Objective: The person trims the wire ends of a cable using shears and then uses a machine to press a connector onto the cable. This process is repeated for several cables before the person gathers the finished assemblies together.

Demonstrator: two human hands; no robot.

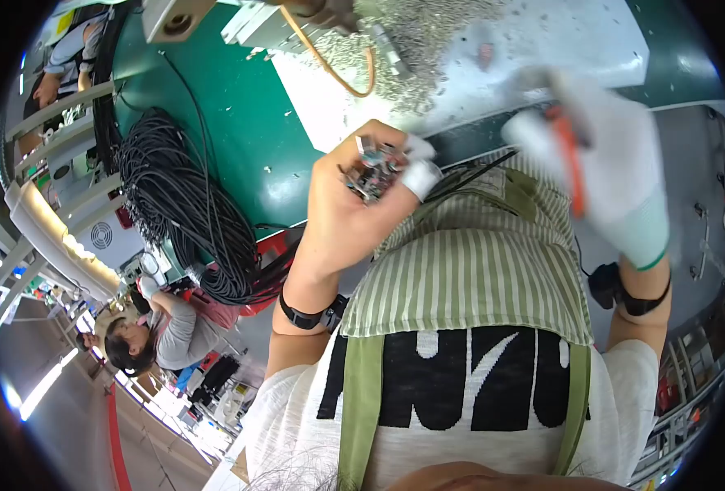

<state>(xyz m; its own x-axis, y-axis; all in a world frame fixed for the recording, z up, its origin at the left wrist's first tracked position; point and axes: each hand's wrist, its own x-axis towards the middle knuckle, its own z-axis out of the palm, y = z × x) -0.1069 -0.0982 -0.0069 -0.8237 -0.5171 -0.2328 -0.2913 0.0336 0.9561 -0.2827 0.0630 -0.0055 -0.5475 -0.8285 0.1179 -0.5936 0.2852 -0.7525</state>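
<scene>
My left hand (338, 196), with white covers on some fingertips, is closed around a cluster of small metal connector-like pieces (374, 170). Black cables (461, 184) run beside it, over my striped apron; whether they join the pieces I cannot tell. To the right, my right hand (616, 147) wears a white glove and is smeared by motion. It grips a tool with an orange-red handle (571, 159), whose tip is too blurred to make out. The two hands are apart, both near the front edge of the green table.
A white sheet (608, 41) on the green table (231, 123) carries a heap of small metallic bits (428, 49). Beyond it stands a machine part with a curved yellow tube (330, 69). Coiled black cables (182, 204) lie at left. Other people (178, 331) sit farther left.
</scene>
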